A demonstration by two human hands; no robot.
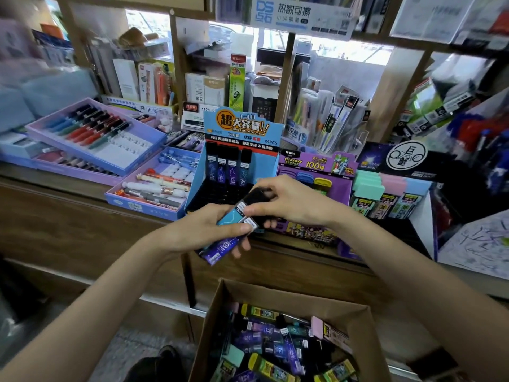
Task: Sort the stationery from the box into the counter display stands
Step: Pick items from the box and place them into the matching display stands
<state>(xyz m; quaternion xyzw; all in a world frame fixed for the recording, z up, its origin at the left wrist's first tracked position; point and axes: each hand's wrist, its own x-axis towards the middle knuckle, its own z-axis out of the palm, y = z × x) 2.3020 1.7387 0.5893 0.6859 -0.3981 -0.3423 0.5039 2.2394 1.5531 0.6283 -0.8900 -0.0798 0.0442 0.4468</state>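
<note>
Nearest me is the cardboard box [289, 297], below the counter edge. It is heaped with loose lead cases [271, 344] in purple, teal, yellow-green and pink, all mixed. Its near side is cut off by the frame bottom. I judge most of the sort is left.

Above it, at the counter front:
- The left hand [209, 230] grips a small stack of cases, with a purple case [220, 249] lowest and a teal case [231, 216] on top.
- The right hand [286, 202] pinches the teal case's black end between thumb and fingers, apparently to draw it out of the stack.
- I cannot count the stack, because fingers cover it.

Beyond the hands is the blue stand [242, 150]. Four cases stand upright in its back row [228, 166]. The front rows look dark and unfilled, so filling here looks barely begun.

To the right, the purple stand [311, 164] and the pastel stand [385, 194] hold stock. I cannot tell how full the purple one is, because the right hand and forearm cover its front.

To the left, the pen trays [96, 133] look partly filled.

Farthest back, the shelves [358, 106] are blurred and their labels mostly unreadable.
</note>
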